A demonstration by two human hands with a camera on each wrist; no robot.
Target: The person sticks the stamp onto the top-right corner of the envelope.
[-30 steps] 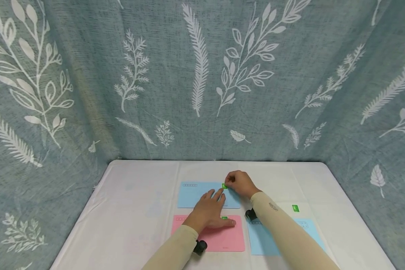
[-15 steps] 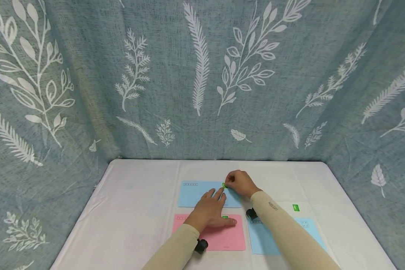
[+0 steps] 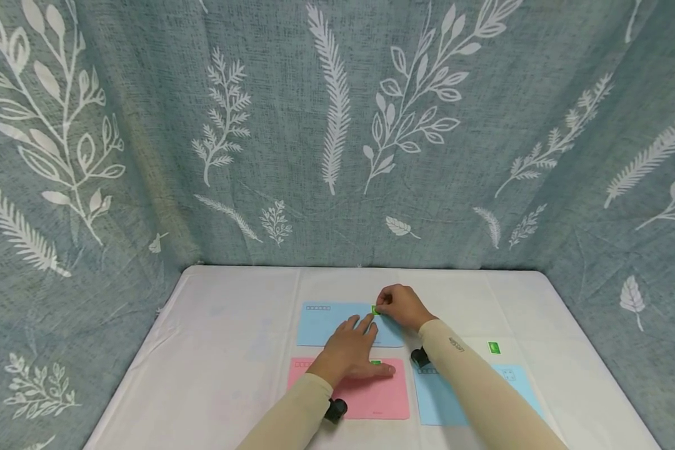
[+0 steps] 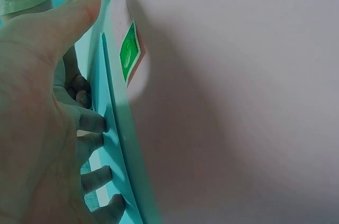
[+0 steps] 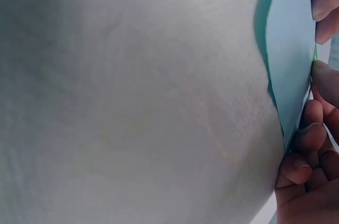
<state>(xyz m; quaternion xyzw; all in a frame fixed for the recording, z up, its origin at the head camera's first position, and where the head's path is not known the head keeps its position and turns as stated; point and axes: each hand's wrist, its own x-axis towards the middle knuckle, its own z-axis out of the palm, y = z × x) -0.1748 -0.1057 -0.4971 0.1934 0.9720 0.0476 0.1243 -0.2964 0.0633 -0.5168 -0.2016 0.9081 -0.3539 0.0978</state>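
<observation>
At the back lies a blue envelope (image 3: pixel 320 328) with a row of small boxes at its top left. My right hand (image 3: pixel 402 306) pinches a green stamp (image 3: pixel 375 310) at its top right corner, fingertips covering part of it. The fingers of my left hand (image 3: pixel 351 350) are spread, their tips on the same envelope. Its palm and extended thumb pass over a pink envelope (image 3: pixel 377 400), which bears another green stamp (image 4: pixel 130 52) near the thumb. In the right wrist view, curled right fingers (image 5: pixel 312 139) rest at the edge of the blue envelope (image 5: pixel 291 38).
A second blue envelope (image 3: pixel 439 400) lies at the front right, partly under the right sleeve. Beyond it a loose green stamp (image 3: pixel 494 347) lies on the white tablecloth (image 3: pixel 230 350). A patterned curtain (image 3: pixel 292 156) surrounds the back and sides. Black cameras (image 3: pixel 335 410) hang at both wrists.
</observation>
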